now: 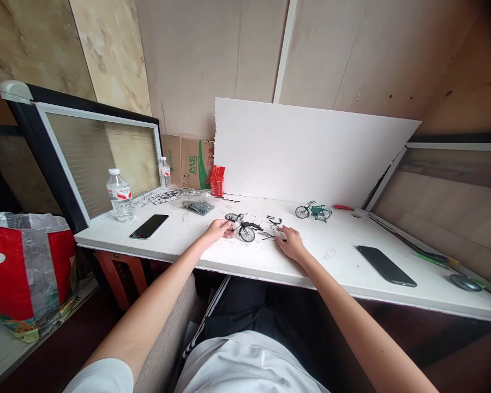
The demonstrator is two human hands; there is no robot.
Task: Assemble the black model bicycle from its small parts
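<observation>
Selecting loose parts (267,236), apparently, the spread right hand (292,243) needs fine pinching; whether the left hand (218,231) grips the black bicycle (245,225) is unclear.

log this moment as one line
left hand: at black model bicycle assembly | right hand: beside loose black parts | green model bicycle: upright

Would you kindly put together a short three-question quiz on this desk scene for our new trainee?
1. True or false: in the picture, the green model bicycle stands to the left of the dark model bicycle.
2. Which is nearest the left-side phone: A) the red box, B) the larger-looking water bottle, C) the computer mouse?
3. Fill in: the ___ hand is closer to the green model bicycle.

Key:
1. False; it stands to the right.
2. B.
3. Right hand.
</observation>
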